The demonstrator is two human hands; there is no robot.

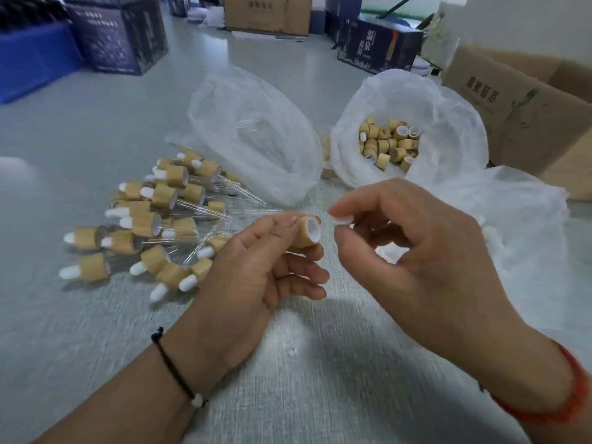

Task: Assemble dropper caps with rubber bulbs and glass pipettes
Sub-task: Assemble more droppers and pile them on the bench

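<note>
My left hand (256, 270) grips a bamboo-coloured dropper cap (306, 233) with its white-lined opening turned to the right. My right hand (410, 248) pinches a small white rubber bulb (342, 220) between thumb and forefinger, a short gap to the right of the cap's opening. A pile of finished droppers (153, 225) with white bulbs and glass pipettes lies on the table to the left. A clear bag of glass pipettes (253, 136) sits behind the hands.
A white bag (448, 123) holding several loose bamboo caps (389, 144) stands at the back right. Another plastic bag (519, 225) lies to the right. Cardboard boxes (525, 104) and dark printed boxes (118, 33) line the back of the grey table (304, 363).
</note>
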